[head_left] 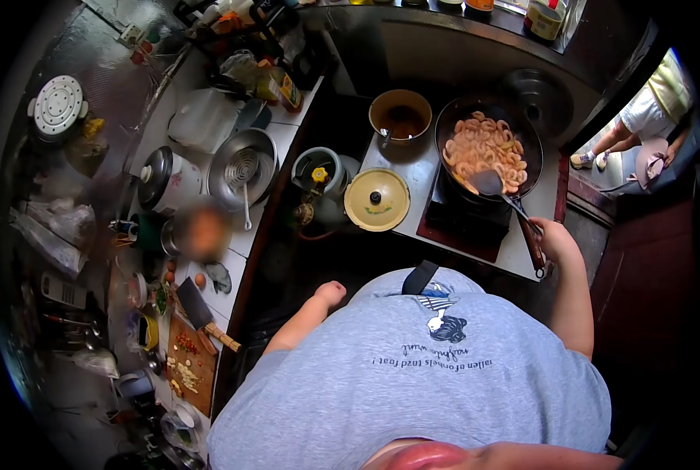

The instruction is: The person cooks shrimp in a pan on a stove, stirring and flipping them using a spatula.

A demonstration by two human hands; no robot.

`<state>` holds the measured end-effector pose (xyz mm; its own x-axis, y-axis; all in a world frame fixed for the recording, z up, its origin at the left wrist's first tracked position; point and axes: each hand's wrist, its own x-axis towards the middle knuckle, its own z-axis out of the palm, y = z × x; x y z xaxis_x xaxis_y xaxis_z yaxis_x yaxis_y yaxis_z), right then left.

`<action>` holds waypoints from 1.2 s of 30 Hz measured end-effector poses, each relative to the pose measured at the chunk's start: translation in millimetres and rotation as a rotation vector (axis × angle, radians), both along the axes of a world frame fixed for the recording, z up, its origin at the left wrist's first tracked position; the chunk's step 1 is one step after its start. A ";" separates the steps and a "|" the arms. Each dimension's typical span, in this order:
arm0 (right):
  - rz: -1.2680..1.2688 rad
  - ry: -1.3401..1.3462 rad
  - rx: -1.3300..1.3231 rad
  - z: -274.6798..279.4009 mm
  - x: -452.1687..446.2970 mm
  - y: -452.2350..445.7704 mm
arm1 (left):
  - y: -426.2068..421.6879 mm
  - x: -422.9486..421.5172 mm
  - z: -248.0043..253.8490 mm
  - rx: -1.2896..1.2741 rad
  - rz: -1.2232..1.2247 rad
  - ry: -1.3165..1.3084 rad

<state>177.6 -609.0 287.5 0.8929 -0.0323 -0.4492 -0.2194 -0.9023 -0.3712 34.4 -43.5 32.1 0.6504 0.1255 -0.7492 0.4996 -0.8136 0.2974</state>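
My right hand (553,239) is closed round the handle of a spatula (488,182), beside the wooden handle of the wok (535,252). The spatula's dark blade lies among the pink-orange shrimp (487,145) in the wok (532,125). Beneath the wok is a dark stove (467,219). My left hand (332,294) hangs by my belly, its fingers curled in, and nothing shows in it. Nearest to it on the counter ahead is a cream lid with a black knob (376,199).
A yellowish pot (401,116) of brown liquid stands left of the wok. On the left counter are a steel bowl (242,166) with a skimmer, a cleaver (194,304) and a cutting board (189,365) with chopped pieces. A gas cylinder (318,205) stands between. Another person (654,106) is outside the doorway.
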 end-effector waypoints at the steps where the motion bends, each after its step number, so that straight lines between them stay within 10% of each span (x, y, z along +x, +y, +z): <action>1: 0.015 -0.001 -0.017 1.7 -0.8 0.4 | -0.5 -0.6 1.8 0.013 -0.024 -0.003; 25: -0.156 -0.093 -0.186 9.7 -11.8 -7.9 | 30.3 -14.0 7.6 0.479 0.032 0.279; 36: -0.111 -0.067 -0.134 -23.7 16.4 21.7 | 4.9 1.9 27.1 0.233 0.038 0.115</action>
